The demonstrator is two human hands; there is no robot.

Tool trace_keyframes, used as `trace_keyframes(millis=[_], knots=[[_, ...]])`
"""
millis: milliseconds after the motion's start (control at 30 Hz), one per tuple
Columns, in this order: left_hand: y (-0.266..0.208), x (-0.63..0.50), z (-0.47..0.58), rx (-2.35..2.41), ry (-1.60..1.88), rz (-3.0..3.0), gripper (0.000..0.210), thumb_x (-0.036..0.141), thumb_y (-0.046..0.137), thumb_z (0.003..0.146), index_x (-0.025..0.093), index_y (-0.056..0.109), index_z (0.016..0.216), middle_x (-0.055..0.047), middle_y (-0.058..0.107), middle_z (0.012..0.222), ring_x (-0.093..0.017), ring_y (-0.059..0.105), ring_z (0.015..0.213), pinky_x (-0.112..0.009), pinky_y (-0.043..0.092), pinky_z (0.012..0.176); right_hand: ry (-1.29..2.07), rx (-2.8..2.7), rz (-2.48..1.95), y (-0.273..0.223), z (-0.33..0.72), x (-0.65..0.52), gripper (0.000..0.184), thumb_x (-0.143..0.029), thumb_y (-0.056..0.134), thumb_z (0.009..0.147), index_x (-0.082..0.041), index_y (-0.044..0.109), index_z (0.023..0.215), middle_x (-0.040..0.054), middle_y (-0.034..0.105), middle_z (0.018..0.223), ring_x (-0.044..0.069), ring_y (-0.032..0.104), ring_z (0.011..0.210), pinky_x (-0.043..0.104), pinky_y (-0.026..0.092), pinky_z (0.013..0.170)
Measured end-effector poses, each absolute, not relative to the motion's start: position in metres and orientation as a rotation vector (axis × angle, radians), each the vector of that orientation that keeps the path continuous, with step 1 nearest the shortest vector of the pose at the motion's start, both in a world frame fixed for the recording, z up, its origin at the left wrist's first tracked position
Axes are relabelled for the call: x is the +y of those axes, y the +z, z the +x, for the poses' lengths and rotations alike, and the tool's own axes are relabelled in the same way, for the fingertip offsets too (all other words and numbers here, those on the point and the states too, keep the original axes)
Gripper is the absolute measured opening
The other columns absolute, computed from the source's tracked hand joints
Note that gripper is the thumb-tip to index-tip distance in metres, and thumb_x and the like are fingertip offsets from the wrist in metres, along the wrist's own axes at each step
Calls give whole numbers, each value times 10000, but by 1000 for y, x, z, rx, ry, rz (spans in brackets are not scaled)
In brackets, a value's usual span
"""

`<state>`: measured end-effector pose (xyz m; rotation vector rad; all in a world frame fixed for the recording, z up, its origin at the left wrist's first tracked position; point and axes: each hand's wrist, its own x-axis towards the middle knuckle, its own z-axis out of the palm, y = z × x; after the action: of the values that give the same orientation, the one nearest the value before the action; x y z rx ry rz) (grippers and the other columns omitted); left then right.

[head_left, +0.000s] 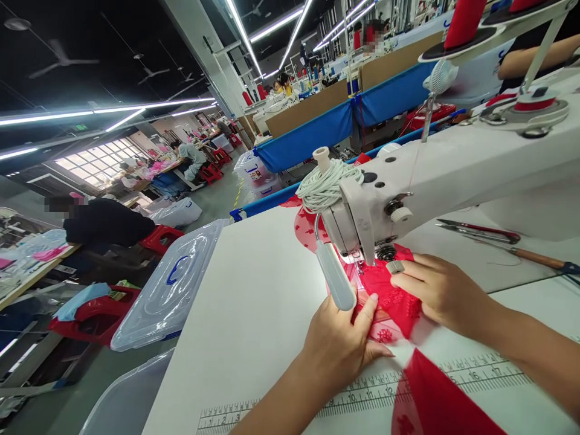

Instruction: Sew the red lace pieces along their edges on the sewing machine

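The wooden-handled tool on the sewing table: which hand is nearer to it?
Right. The right hand touches the red fabric, with the wooden-handled tool to its right; the left hand is farther left.

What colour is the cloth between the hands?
The cloth is red, partly sheer with red flowers, in the head view.

Tube lights (277, 25) are blazing overhead while the ceiling (149, 30) is sitting near black — a gridded window (97, 162) is glowing at left too. Glare's streaking the clear box lid (181, 296), wide-angle distortion's stretching the edges — and blocky pixels are masking some heads (66, 205).
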<state>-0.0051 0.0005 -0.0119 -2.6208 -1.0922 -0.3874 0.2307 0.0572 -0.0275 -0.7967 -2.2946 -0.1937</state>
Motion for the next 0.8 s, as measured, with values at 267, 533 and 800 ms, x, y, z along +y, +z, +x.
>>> trace_keyframes(millis=[267, 533, 800], knots=[[-10, 1, -4, -1119, -345, -2614, 787, 710, 184, 975, 174, 622, 1349, -208, 655, 1206, -307, 653, 982, -385, 569, 719, -207, -2247, -844, -27, 234, 59, 428, 126, 341, 704, -200, 610, 770, 39, 584, 779, 205, 492, 739, 326, 388, 658], [-6, -1, -3, -1127, -309, -2616, 761, 687, 176, 989, 187, 609, 1365, -210, 646, 1235, -313, 645, 1004, -390, 560, 731, -167, -2239, -831, -30, 233, 60, 421, 135, 332, 674, -199, 579, 748, 36, 528, 750, 205, 450, 717, 323, 400, 640], [-5, 1, -5, -1111, -344, -2633, 726, 682, 198, 1000, 207, 622, 1349, -184, 663, 1200, -292, 637, 1009, -389, 535, 774, -162, -2295, -709, -19, 234, 60, 433, 95, 377, 653, -173, 624, 887, 74, 578, 864, 224, 525, 816, 329, 489, 720]])
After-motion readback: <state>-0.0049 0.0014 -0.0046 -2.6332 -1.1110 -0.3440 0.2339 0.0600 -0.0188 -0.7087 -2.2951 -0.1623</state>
